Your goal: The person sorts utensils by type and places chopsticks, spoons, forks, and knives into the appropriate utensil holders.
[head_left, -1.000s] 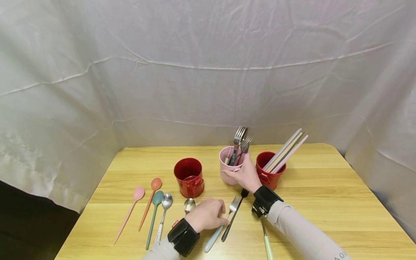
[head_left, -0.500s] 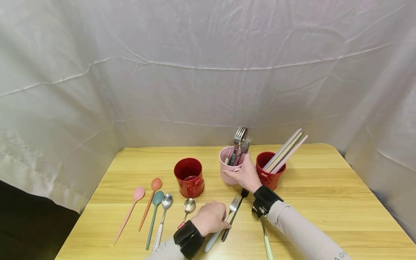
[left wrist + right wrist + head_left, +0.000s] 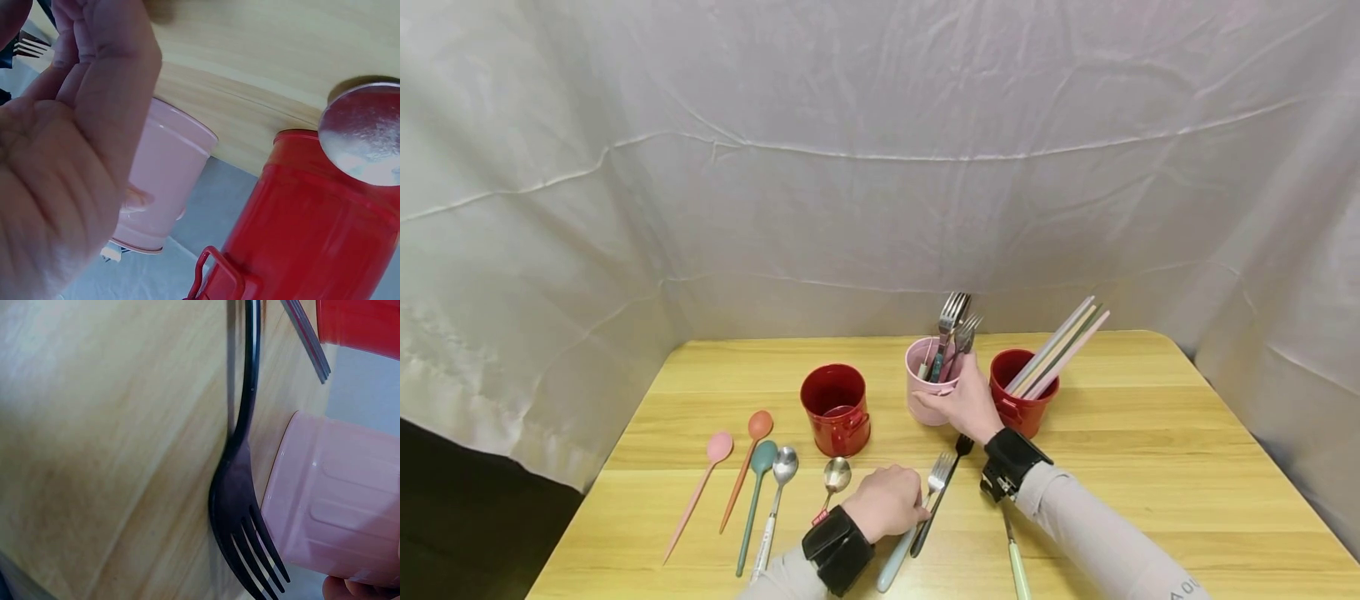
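In the head view, a bare left hand [image 3: 887,504] covers the middle of a silver fork with a pale-blue handle [image 3: 897,560]. A bare right hand [image 3: 966,404] masks the 4 o'clock side of a pink metal cup [image 3: 340,500], whose wall conceals the lower ends of the silver forks [image 3: 946,327] inside. A slim, pale-green handle [image 3: 1018,571] runs off the 6 o'clock edge. Marks on a white-handled silver spoon [image 3: 767,542] are too small to read. The right wrist view crops a slender black fork [image 3: 232,481] at 12 o'clock; the left wrist view cuts a glossy red metal cup [image 3: 306,219] at 5 o'clock.
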### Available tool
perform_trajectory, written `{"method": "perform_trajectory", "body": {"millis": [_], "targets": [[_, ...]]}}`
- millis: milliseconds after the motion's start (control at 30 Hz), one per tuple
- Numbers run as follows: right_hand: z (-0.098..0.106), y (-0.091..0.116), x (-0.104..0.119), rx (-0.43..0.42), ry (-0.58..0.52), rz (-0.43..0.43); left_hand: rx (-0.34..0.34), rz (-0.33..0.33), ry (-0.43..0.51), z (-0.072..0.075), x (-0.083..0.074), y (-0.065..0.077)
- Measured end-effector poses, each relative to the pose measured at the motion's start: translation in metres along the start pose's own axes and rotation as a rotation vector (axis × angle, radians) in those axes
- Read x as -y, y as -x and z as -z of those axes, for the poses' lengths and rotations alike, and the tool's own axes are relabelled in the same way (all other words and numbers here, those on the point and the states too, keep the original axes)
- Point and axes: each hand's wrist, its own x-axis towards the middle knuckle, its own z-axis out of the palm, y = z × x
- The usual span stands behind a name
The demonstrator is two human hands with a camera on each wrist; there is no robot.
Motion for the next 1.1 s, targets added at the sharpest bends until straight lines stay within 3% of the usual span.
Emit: {"method": "perform_trajectory", "body": {"millis": [533, 867, 1100], "targets": [[-0.0002, 0.0, -0.0011, -0.002, -0.008, 0.007, -0.025, 0.024, -0.053, 0.0018, -0.0049, -0.0003], [-0.0006, -0.0002, -0.0014, -0.005, -0.001, 0.009, -0.075, 0.011, -0.032, 0.0002, -0.0006, 0.0013], [0.0002, -0.0009, -0.0001, 0.0, -0.008, 0.002, -0.079, 0.018, 0.029, 0.0076, 0.0033, 0.0083]]}}
